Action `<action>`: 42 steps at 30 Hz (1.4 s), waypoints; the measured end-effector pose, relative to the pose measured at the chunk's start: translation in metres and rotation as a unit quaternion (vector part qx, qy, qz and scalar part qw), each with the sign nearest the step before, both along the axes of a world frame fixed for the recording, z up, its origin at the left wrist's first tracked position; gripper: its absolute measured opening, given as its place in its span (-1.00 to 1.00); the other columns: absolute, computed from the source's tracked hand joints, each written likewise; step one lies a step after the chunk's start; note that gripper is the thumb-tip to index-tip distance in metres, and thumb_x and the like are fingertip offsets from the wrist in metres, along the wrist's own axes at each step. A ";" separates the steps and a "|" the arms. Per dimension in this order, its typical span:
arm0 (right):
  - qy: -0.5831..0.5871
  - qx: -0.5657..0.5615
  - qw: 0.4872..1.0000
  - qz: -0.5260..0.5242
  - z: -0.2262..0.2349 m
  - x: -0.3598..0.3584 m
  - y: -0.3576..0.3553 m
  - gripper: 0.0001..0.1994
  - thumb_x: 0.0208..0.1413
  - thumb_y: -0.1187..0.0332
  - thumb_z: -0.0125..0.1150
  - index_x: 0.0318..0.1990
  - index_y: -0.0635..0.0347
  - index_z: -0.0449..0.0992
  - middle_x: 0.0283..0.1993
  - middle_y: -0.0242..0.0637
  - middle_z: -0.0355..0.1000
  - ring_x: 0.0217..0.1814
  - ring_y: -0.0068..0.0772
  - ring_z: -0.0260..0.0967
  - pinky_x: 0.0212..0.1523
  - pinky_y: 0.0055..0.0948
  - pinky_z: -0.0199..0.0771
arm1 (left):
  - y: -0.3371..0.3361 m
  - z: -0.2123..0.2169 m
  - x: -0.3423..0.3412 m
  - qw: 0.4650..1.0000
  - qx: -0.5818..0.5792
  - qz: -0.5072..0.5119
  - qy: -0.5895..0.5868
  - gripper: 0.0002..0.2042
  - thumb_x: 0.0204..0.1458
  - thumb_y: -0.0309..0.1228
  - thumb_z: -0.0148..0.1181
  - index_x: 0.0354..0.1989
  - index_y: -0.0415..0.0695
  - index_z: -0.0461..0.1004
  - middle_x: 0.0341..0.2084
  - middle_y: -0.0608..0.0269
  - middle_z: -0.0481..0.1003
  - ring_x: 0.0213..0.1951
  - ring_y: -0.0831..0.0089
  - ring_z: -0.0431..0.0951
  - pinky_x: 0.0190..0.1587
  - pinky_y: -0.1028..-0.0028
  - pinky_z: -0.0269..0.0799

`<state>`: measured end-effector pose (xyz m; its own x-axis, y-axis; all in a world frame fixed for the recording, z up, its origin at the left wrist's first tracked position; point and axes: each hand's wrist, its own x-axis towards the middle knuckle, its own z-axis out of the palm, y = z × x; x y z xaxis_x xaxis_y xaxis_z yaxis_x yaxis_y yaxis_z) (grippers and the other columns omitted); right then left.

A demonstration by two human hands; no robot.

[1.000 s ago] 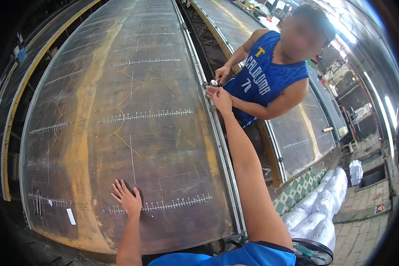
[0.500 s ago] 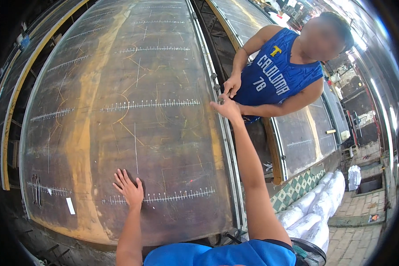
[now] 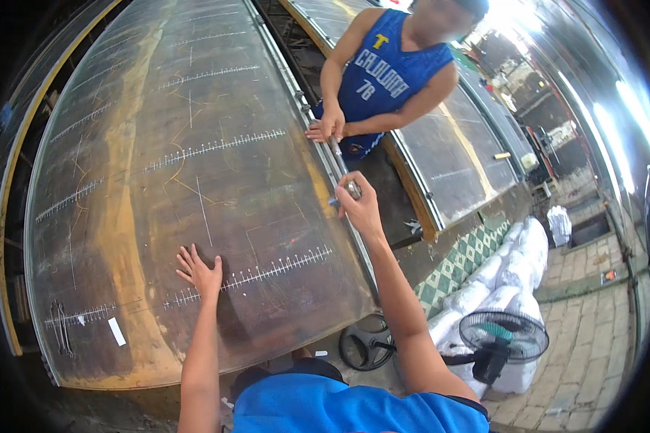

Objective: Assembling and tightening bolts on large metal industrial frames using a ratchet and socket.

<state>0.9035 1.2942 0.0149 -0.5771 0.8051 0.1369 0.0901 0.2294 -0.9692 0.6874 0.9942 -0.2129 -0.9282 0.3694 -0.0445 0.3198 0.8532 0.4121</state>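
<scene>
Clock positions are taken from the middle of the view. The left hand (image 3: pixel 201 273), at 8 o'clock, lies palm down on the table (image 3: pixel 245 180), its fingers spread wide; it holds nothing. The right hand (image 3: pixel 362 209), just off centre toward 3 o'clock, is curled narrow around a rounded silvery piece (image 3: pixel 352 189) beside the table's metal rail (image 3: pixel 361 249); most of the piece is covered, and its exact kind cannot be told. A small blue-grey part (image 3: pixel 334 203) sits at the 9 o'clock side of these fingers; whether it joins the piece is unclear. At 12 o'clock, a co-worker's gripping hand (image 3: pixel 333 121) is closed on a metal rod (image 3: pixel 335 146) directed down toward the right hand. The co-worker's other hand (image 3: pixel 315 133) is at the rail, fingers extended. Writing: the co-worker's blue jersey (image 3: pixel 379 76), at 1 o'clock, carries pale block lettering and digits across the chest, with a yellow emblem above. White scales (image 3: pixel 213 150) with fine ticks cross the table; any figures on them are too small to read. A white strip (image 3: pixel 117 331) lies at 8 o'clock, farther out than the left hand, and a black fan (image 3: pixel 502 335) stands at 4 o'clock.
</scene>
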 end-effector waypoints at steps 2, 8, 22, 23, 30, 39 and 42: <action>0.030 -0.042 0.999 0.017 0.030 0.023 -0.060 -0.91 0.24 0.46 0.23 -0.17 0.21 0.45 -0.48 -0.51 0.34 -0.58 -0.76 0.28 -0.58 -0.63 0.31 | -0.018 0.013 0.001 0.997 0.078 0.006 -0.029 -0.17 0.08 -0.22 0.34 0.50 -0.10 0.05 0.51 0.02 0.02 0.55 0.05 -0.11 0.52 -0.09 -0.29; 0.089 -0.132 0.985 0.062 0.081 0.068 -0.193 -0.84 0.28 0.38 0.28 -0.14 0.19 0.43 -0.43 -0.51 0.33 -0.54 -0.74 0.32 -0.54 -0.64 0.34 | -0.044 0.249 0.106 0.793 0.426 -0.412 -0.143 -0.27 0.07 -0.39 0.40 0.43 -0.15 0.20 0.23 0.08 0.43 0.25 0.22 0.44 0.32 0.19 0.27; 0.159 -0.308 0.907 0.241 0.080 0.055 -0.343 -0.55 0.40 0.11 0.03 0.23 0.27 0.28 -0.27 -0.31 0.40 -0.43 -0.57 0.33 -0.36 -0.43 0.50 | -0.153 0.289 0.120 0.765 0.482 -0.409 -0.124 -0.63 0.13 -0.53 0.35 0.11 -0.14 0.45 -0.18 0.11 0.63 -0.28 0.36 0.66 -0.22 0.40 0.56; 0.141 -0.274 0.919 0.247 0.082 0.054 -0.348 -0.59 0.43 0.17 -0.01 0.25 0.26 0.27 -0.31 -0.33 0.38 -0.44 -0.62 0.32 -0.38 -0.50 0.46 | -0.159 0.289 0.120 0.757 0.500 -0.385 -0.172 -0.64 0.13 -0.52 0.35 0.10 -0.15 0.44 -0.17 0.13 0.61 -0.23 0.38 0.64 -0.16 0.41 0.54; 0.121 -0.241 0.931 0.245 0.091 0.032 -0.387 -0.54 0.46 0.03 -0.04 0.20 0.27 0.25 -0.41 -0.34 0.33 -0.60 -0.64 0.24 -0.58 -0.58 0.34 | -0.157 0.267 0.123 0.712 0.615 -0.297 -0.164 -0.47 0.32 0.11 0.03 0.02 -0.20 0.44 -0.22 0.15 0.55 -0.16 0.40 0.54 -0.06 0.36 0.44; -0.015 0.094 0.984 0.152 0.089 0.014 -0.391 -0.53 0.35 -0.02 0.14 -0.06 0.33 0.38 -0.51 -0.26 0.39 -0.51 -0.43 0.42 -0.45 -0.40 0.36 | -0.190 0.269 0.119 0.793 0.470 -0.306 -0.238 -0.21 0.34 0.30 -0.32 -0.30 -0.33 0.49 -0.62 0.15 0.43 -0.51 0.36 0.45 -0.40 0.33 0.37; -0.033 0.178 0.973 0.141 0.081 0.011 -0.383 -0.51 0.24 -0.04 0.28 -0.10 0.28 0.37 -0.52 -0.11 0.40 -0.48 -0.10 0.47 -0.41 -0.26 0.39 | -0.197 0.271 0.117 0.799 0.466 -0.282 -0.255 -0.25 0.34 0.27 -0.27 -0.34 -0.31 0.47 -0.62 0.19 0.40 -0.51 0.43 0.41 -0.43 0.36 0.32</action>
